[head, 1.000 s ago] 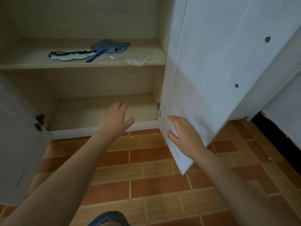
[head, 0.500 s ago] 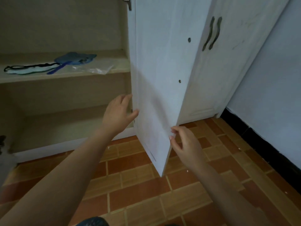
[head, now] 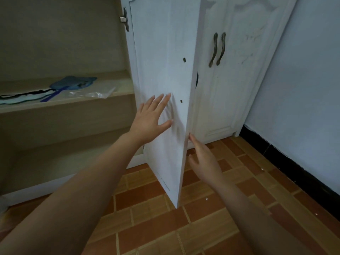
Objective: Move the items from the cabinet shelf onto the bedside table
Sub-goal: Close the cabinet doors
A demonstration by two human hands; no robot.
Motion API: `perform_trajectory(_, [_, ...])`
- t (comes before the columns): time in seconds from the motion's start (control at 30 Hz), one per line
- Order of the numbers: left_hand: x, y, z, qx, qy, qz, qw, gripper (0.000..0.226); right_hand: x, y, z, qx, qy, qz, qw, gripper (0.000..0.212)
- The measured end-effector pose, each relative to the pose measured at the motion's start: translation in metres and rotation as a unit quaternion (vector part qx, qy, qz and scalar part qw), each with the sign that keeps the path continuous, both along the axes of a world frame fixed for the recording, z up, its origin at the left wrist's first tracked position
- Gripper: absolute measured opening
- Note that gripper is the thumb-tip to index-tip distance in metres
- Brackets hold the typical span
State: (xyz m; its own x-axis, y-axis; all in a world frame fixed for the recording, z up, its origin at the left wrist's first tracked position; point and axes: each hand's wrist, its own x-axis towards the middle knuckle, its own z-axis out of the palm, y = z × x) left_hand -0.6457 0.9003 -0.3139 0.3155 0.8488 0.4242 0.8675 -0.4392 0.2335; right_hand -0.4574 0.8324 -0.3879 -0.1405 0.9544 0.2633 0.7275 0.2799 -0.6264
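Blue fan (head: 73, 83) and black-strapped eye mask (head: 20, 97) flat on cabinet shelf (head: 73, 103)

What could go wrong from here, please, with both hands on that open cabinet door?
The right hand has fingertips at the cabinet door edge and could get pinched if the panel swings. Pushed by the left hand, the door might knock the neighbouring door's handles. The items on the shelf are untouched.

We stand before an open cabinet, its door (head: 161, 70) swung out between our hands: the left hand (head: 149, 119) against its inner face, the right hand (head: 203, 157) at its outer edge. Left of the left hand, a shelf (head: 73, 103) carries a fan (head: 72, 84), an eye mask (head: 20, 97) and a plastic bag (head: 97, 92). Closed doors (head: 239, 70) stand behind the right hand.
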Motion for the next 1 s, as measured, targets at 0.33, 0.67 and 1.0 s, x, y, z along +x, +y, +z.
perform_trajectory(0.33, [-0.007,-0.01,-0.002,0.007,-0.017,0.002,1.0,0.066,0.001,0.0,-0.004,-0.047,-0.037,0.047,0.997,0.08])
perform_trajectory(0.67, [-0.042,-0.034,0.009,0.099,-0.001,0.068,0.993,0.076,-0.028,-0.013,0.0,-0.041,-0.128,0.112,0.985,0.08])
perform_trajectory(1.0, [-0.074,-0.058,0.017,0.158,0.034,0.116,0.98,0.089,-0.068,-0.012,0.004,-0.012,-0.171,0.225,0.959,0.09])
